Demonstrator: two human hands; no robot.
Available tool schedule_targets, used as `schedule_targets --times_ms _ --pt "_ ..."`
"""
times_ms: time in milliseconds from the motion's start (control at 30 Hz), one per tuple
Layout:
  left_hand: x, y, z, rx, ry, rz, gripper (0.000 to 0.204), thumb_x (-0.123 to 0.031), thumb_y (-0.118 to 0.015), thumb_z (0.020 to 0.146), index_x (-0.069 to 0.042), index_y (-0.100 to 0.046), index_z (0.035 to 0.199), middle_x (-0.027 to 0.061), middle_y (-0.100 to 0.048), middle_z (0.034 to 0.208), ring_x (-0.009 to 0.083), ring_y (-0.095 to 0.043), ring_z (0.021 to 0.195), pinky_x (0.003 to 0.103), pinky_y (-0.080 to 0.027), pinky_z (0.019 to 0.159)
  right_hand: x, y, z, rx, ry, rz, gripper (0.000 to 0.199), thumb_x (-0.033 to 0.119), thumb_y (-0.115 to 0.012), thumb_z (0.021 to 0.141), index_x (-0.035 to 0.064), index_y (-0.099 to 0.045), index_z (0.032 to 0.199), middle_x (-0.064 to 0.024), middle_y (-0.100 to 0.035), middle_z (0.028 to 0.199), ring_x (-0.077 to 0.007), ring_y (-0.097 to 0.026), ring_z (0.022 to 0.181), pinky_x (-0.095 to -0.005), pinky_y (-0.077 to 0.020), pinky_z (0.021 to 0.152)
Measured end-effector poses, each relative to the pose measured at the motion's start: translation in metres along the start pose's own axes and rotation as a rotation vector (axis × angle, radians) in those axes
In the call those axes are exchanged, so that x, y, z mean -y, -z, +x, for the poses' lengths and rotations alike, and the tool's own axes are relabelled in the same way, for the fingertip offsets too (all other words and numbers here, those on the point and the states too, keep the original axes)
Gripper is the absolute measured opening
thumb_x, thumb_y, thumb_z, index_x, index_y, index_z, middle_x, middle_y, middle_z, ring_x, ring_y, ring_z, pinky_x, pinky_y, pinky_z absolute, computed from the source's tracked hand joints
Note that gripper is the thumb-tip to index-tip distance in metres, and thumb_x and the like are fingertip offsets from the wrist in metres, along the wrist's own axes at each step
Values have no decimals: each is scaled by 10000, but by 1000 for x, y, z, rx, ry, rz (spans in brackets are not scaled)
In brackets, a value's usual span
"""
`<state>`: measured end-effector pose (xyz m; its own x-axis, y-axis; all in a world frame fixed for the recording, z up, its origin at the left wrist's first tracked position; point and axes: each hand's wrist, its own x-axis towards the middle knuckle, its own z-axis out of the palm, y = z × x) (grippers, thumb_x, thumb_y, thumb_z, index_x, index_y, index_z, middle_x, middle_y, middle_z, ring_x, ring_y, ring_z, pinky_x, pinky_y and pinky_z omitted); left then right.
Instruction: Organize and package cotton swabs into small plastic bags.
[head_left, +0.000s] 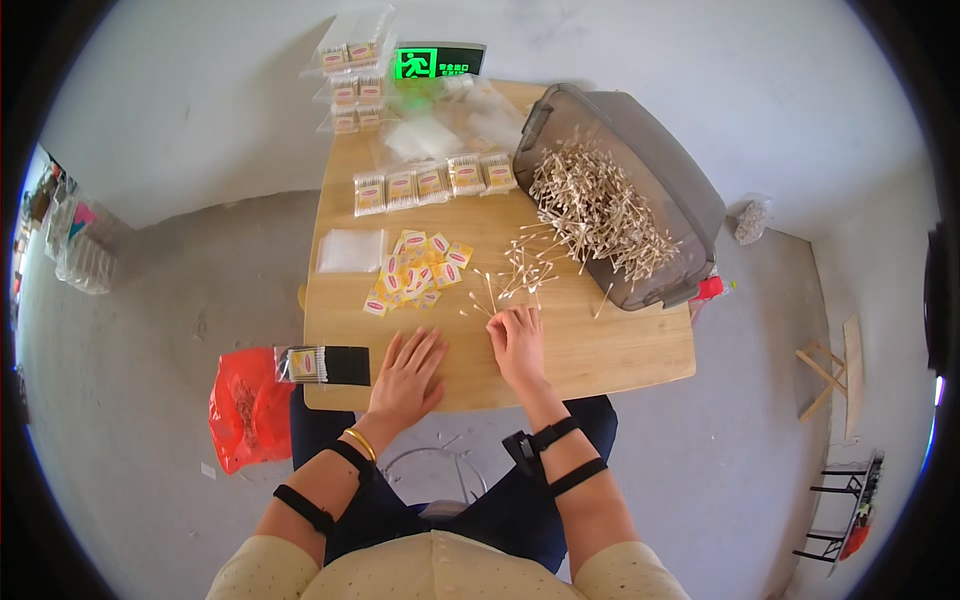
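My left hand (408,372) lies flat on the wooden table (600,350), fingers spread, holding nothing. My right hand (518,342) rests beside it with its fingertips at a loose scatter of cotton swabs (520,270); whether it pinches any swab is not clear. A heap of cotton swabs (595,205) fills a tilted grey plastic bin (670,170) at the right of the table. Small yellow and red labels (418,268) lie in a pile ahead of my left hand. Clear empty bags (350,250) lie to their left.
A row of filled swab packets (432,183) lies across the middle of the table, more packets (352,85) at the far end. A swab packet on a black pad (325,365) sits at the near left corner. A red plastic bag (245,405) lies on the floor.
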<state>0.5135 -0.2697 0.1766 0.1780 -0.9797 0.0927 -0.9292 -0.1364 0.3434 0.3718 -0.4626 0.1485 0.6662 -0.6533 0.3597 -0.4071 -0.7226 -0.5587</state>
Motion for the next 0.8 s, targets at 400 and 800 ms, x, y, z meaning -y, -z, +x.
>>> schedule_targets --times_ms 400,800 --pt "-29 -8 37 -1 -82 55 784 -409 -609 950 -15 -310 1559 165 -233 1655 325 -183 1551 517 -139 1259 4 23 -21 53 -116 82 264 115 -777 788 90 -637 1011 -100 -603 1004 -340 -566 995 -455 -460 854" --pt "-26 -31 55 35 -58 124 811 -504 -494 1002 34 -268 1565 171 -219 1665 296 -179 1555 492 -117 1264 -8 16 5 60 -249 42 132 131 -759 809 109 -668 902 -63 -634 935 -308 -599 954 -425 -503 790"
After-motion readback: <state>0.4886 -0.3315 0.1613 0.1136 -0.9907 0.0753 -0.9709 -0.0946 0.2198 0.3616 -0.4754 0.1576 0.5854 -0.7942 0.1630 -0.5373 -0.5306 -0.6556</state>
